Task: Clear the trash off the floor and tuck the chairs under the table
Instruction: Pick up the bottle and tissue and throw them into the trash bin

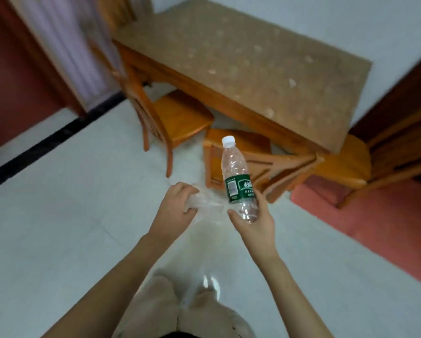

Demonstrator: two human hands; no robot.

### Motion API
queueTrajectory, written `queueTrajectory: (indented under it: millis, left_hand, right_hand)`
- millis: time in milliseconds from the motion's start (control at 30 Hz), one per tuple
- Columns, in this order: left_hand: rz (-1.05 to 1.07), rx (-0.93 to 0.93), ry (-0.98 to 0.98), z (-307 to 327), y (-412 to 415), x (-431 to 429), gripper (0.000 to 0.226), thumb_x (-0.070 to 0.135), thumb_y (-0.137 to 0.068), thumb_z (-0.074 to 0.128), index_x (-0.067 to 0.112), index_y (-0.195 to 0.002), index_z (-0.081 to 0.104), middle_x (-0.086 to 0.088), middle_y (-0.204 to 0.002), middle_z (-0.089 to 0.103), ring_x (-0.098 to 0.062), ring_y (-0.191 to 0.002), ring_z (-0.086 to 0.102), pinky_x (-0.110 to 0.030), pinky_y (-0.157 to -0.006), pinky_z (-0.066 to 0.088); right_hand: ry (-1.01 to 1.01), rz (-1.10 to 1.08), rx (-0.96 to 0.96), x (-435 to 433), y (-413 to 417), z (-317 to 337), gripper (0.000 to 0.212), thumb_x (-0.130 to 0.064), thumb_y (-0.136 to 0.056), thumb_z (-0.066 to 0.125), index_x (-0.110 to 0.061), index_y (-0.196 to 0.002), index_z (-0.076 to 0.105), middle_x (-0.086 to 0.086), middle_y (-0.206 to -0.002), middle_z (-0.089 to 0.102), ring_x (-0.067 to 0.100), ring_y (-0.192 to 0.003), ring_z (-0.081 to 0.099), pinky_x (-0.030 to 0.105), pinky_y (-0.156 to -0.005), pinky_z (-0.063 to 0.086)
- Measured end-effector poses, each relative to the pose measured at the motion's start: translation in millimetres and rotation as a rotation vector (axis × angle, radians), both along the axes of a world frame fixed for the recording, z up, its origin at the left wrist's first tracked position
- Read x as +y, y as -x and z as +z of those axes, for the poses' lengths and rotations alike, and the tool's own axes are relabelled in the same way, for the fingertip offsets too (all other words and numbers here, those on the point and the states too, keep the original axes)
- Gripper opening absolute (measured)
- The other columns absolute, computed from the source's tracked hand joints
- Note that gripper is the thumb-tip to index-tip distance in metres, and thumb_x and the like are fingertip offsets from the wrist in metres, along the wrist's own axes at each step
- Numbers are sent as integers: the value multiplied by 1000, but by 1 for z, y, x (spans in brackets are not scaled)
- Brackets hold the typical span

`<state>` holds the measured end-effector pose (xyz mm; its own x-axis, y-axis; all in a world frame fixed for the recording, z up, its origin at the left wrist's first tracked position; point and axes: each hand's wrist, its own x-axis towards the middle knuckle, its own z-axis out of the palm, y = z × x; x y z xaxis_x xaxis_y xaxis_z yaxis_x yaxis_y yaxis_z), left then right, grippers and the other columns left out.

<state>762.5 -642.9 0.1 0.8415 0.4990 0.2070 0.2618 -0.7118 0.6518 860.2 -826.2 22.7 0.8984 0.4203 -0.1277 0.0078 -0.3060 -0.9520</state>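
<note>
My right hand grips the base of an empty clear plastic bottle with a green label and white cap, held upright and tilted slightly left. My left hand is closed on the rim of a clear plastic bag that hangs down between my arms. Ahead stands a wooden table with a speckled tan top. One wooden chair stands pulled out at its left end. A second chair lies tipped on the floor in front of the table. A third chair sits at the right corner.
The floor is pale tile with a black border strip at the left. A reddish mat lies on the right. Dark red doors or panels flank both sides, and a pale curtain hangs at the upper left.
</note>
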Motion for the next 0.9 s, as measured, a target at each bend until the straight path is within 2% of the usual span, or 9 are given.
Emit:
queueTrajectory:
  millis: [133,167,233,300,367,467,600,700,900]
  left_hand:
    - [167,-10,-66,4,67,40,33,-1,-74,67,8,-105,64,-5,-107,57,-20,-100,50,-20,-90,38]
    - [221,-23,-71,5,87,52,33,-1,-74,68,7,-105,64,-6,-106,57,-20,-99,51,-21,-89,39]
    - [335,-36,-57,6,130,74,32,0,-73,69,7,-104,63,-6,-105,57,-21,-97,52,-19,-87,38]
    - [452,-35,-50,6,174,98,31,-1,-73,69,6,-103,63,-6,-104,58,-21,-96,53,-16,-86,35]
    - [575,-34,-48,5,220,122,30,-2,-74,69,7,-102,63,-4,-103,57,-19,-94,53,-12,-84,34]
    - [722,-34,-55,-1,296,160,29,-2,-74,72,8,-100,64,-1,-102,58,-16,-92,52,-10,-84,36]
    - [852,-15,-46,-2,398,218,26,-3,-74,74,8,-95,66,-2,-96,61,-21,-87,58,-27,-75,49]
    - [989,3,-45,7,469,255,28,-5,-73,72,8,-97,67,-1,-97,61,-20,-89,58,-22,-75,43]
    - [1182,14,37,9,561,313,27,-7,-73,67,10,-93,67,3,-98,59,-17,-91,56,-15,-75,38]
  right_hand:
    - [38,211,-5,60,29,-1,46,-23,-75,79,-31,-116,60,-10,-95,72,4,-80,68,27,-73,56]
    - [43,263,-6,78,39,0,43,-22,-74,79,-31,-112,60,-10,-92,72,4,-77,67,27,-71,55]
    - [47,375,-26,116,65,2,42,-18,-75,79,-30,-109,59,-10,-87,71,2,-73,66,19,-66,52]
    - [41,480,-48,155,92,3,46,-15,-76,79,-28,-113,57,-11,-88,70,-1,-72,64,10,-61,46]
    - [40,585,-61,199,123,2,48,-15,-76,79,-28,-116,56,-12,-90,69,-3,-72,64,6,-60,45]
    - [34,735,-80,268,181,-4,49,-13,-77,80,-30,-114,53,-15,-91,67,-7,-73,63,5,-61,44]
    - [-1,868,-63,360,270,-9,50,-13,-78,79,-26,-118,53,-15,-94,66,-4,-78,64,7,-65,47]
    - [-2,965,-45,419,333,-6,50,-15,-78,79,-26,-119,53,-14,-95,67,0,-79,65,11,-67,49]
    - [51,1114,-80,516,413,-4,55,-21,-79,79,-35,-121,47,-20,-103,62,-8,-89,59,7,-68,47]
